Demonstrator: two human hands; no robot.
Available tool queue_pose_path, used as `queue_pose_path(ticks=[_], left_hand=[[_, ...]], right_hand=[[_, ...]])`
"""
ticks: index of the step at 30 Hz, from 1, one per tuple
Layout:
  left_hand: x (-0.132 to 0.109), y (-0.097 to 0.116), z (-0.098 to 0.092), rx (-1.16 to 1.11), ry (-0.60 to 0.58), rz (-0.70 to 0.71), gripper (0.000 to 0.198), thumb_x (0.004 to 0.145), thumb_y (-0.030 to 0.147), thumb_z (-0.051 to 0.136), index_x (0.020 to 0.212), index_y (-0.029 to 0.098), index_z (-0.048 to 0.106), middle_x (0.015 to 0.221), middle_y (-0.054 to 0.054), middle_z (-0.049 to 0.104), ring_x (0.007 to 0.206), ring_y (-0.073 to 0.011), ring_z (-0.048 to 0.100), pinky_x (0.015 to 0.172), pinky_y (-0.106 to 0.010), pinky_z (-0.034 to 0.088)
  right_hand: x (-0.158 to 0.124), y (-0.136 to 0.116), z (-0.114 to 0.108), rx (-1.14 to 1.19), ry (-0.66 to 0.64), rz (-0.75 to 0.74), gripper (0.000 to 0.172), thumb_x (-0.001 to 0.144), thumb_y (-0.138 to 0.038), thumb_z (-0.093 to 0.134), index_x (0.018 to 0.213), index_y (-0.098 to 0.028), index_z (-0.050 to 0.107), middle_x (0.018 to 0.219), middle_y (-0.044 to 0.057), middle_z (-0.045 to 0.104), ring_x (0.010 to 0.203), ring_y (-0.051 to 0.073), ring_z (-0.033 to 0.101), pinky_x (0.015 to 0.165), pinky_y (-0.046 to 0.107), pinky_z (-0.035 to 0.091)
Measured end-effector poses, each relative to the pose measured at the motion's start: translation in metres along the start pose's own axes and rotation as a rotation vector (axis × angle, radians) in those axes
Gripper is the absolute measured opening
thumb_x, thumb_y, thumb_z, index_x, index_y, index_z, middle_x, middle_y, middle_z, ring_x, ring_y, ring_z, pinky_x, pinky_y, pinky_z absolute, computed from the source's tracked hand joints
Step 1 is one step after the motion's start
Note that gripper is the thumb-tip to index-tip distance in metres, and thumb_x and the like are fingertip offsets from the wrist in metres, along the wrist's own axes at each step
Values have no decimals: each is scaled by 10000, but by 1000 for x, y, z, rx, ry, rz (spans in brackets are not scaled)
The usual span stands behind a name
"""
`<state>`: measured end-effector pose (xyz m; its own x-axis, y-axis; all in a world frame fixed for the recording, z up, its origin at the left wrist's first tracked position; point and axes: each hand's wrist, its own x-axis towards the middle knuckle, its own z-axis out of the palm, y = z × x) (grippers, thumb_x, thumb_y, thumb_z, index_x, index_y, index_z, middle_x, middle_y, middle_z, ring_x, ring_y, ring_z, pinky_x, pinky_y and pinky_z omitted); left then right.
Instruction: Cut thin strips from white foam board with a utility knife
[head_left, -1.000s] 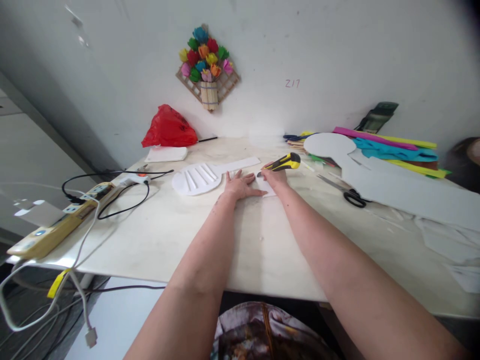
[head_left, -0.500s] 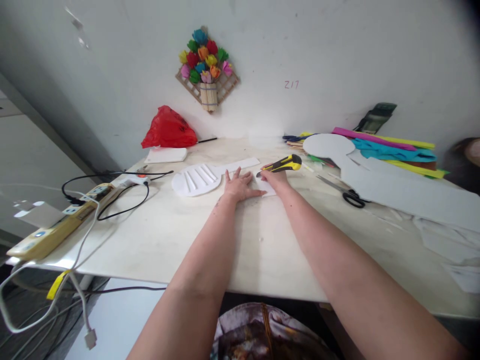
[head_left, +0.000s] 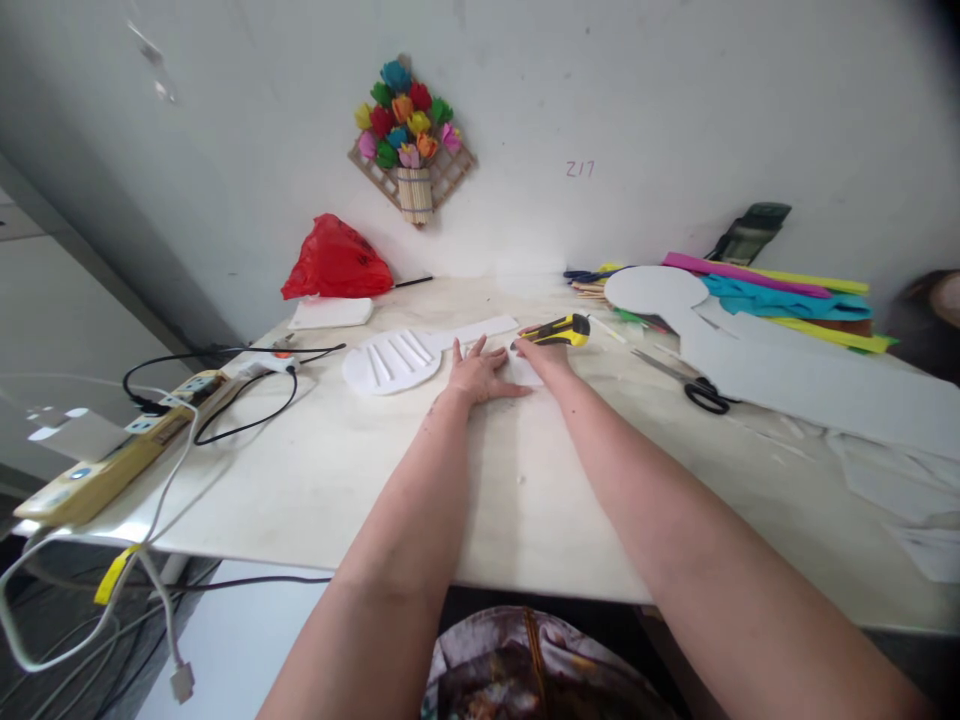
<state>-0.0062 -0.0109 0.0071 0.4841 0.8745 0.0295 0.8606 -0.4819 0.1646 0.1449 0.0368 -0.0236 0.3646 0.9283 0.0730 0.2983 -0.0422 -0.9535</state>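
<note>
Nearest: patterned cloth point(head_left: 525, 665) on the lap, cut off by the lower edge. Both forearms reach out across the table point(head_left: 337, 480).

Landmark: the slotted white cutout point(head_left: 394, 360). Just right of it the left hand point(head_left: 480, 372) lies flat, palm down and fingers spread, pressing on a small white sheet point(head_left: 527, 374). Right of that hand, the right hand point(head_left: 541, 352) is closed round a yellow-and-black utility knife point(head_left: 561, 330). Its tip points back toward the cutout, at the sheet's far edge.

Judgement: the cut should go best if the flat hand pins the sheet firmly and its fingers stay off the blade's line. The knife is best kept low and drawn in one steady, light pass.

Hard to read: the blade is too small to tell whether it is out or touching. The sheet is mostly under the hands, and its white edges are lost against the pale table.

Farther right of the cutout lie scissors point(head_left: 701, 392). Behind the cutout, a red bag point(head_left: 337, 262) sits by the wall.
</note>
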Motion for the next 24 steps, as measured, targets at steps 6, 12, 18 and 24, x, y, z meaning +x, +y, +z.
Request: queue_pose_path(ticks=[6,12,18,24], left_hand=[[4,-7,3,-40,-10,0,721,757,693,386,1394,356,378,1482,75,325,1422,-299,51,1073,-614,-129],[5,-8,3,-60,-7,-19,711,757,688,392,1388,360,387,1476,77,334,1421,-300,63,1077,-618,-111],[4,-6,2,-59,-12,-30,703,758,690,388,1383,368,396,1478,83,328,1422,-303,30,1079,-614,-109],[4,-6,3,-88,1,-21,705,751,686,403,1371,352,420,1470,81,343,1421,-307,42,1067,-634,-115]], right_hand=[[-8,-9,-3,-65,-12,30,183,657,-277,616,834,-230,619,702,-39,659,771,129,655,759,247,499],[-12,-11,-3,-80,-10,59,196,660,-285,614,848,-229,609,702,-40,654,775,128,649,744,242,493],[-16,-13,-5,-93,-24,31,149,661,-261,595,806,-232,608,660,-46,639,736,136,638,751,260,490],[-21,-16,-6,-73,-13,15,135,659,-257,589,791,-229,596,697,-45,634,719,129,627,738,258,486]])
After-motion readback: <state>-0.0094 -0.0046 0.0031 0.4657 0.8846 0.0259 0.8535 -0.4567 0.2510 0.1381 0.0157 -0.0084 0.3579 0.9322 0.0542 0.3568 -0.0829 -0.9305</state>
